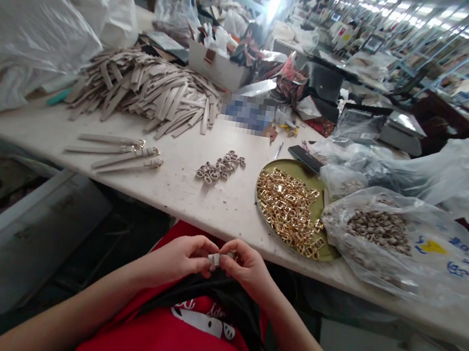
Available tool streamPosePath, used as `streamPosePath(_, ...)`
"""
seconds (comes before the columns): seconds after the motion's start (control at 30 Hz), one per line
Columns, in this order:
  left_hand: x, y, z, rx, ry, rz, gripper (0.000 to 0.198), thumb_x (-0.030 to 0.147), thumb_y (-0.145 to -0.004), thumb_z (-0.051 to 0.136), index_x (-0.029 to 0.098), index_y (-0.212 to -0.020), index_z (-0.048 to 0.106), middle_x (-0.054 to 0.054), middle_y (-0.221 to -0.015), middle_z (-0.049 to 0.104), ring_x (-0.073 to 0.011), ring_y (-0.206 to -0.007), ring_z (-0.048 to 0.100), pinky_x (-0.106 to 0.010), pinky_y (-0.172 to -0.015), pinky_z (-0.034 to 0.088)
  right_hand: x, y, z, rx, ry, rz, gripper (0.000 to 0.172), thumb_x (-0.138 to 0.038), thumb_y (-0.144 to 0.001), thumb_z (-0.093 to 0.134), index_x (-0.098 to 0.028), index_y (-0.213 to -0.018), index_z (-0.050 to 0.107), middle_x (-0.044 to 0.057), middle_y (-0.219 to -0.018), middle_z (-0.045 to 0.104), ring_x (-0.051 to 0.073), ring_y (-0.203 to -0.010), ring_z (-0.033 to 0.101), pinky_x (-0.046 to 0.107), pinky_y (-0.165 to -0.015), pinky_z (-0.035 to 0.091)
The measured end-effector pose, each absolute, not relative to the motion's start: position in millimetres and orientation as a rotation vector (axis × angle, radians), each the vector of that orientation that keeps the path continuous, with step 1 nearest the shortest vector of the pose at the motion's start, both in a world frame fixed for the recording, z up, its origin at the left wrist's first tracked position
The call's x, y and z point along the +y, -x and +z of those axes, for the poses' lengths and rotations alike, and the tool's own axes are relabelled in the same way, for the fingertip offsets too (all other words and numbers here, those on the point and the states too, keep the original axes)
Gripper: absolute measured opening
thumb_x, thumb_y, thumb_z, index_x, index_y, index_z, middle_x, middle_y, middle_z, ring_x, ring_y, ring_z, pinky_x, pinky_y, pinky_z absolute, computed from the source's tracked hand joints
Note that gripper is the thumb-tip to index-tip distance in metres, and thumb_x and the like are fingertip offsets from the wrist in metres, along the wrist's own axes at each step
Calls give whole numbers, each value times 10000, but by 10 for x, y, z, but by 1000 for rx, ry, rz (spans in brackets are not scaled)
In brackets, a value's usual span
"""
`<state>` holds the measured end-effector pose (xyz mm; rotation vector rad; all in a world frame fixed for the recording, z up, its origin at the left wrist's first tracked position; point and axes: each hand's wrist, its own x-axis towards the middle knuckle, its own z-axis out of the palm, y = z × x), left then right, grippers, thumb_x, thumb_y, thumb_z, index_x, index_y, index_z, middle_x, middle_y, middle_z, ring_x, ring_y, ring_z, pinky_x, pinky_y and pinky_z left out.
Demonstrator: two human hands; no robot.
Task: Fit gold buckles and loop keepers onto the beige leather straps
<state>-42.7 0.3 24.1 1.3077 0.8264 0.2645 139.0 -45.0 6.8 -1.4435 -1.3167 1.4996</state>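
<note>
Over my lap, just off the table's front edge, my left hand [190, 256] and my right hand [245, 267] meet, both closed in a pinch. Between their fingertips is a light beige strap [214, 259], mostly covered by the fingers; a small glint of gold shows by the right fingers. On the table ahead lies a cluster of small beige strap loops [220, 168]. To the left, several straps with gold buckles [130, 156] lie side by side. A round olive tray [262, 209] at the right holds a heap of gold buckles [289, 208].
A large pile of beige straps [154, 91] covers the back left, beside white plastic sheeting [42, 8]. Right of the tray sits a clear bag of loops [385, 235]. A dark phone [305, 158] and a pen [278, 150] lie behind the tray. A cluttered box [216, 66] stands farther back.
</note>
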Motion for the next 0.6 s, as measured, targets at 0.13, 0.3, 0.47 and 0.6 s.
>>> streamPosePath(0.13,-12,434,209,797,-1191,291,298,269,-741,582,136,-1004,537,-35,-841,659,-153,-764,608,-287,-717,473,-436,-1384,52,-1143,1405,1659,215,-374,-735,608,-182,-768,518,-55,-555,506,74,-464,429,193,-437,314)
streamPosePath(0.3,14,445,141,790,-1078,319,319,293,-731,612,127,-987,520,-22,-765,646,-134,-705,603,-266,-675,461,-420,-1371,-4,-944,1261,1854,258,-412,-730,605,-197,-812,487,-51,-605,524,71,-452,436,190,-425,338)
streamPosePath(0.47,61,427,92,844,-1142,275,349,329,-735,591,118,-1005,522,-33,-764,648,-155,-724,612,-282,-688,468,-432,-1389,-1,-1422,1503,1422,103,-303,-780,559,-200,-773,562,-42,-598,514,99,-544,455,221,-515,356)
streamPosePath(0.6,45,403,77,896,-1345,219,315,280,-756,530,146,-1040,552,-43,-864,662,-172,-774,614,-283,-709,470,-424,-1383,20,-1618,1593,1258,30,-223,-769,553,-207,-770,578,-23,-675,575,125,-625,500,242,-582,372)
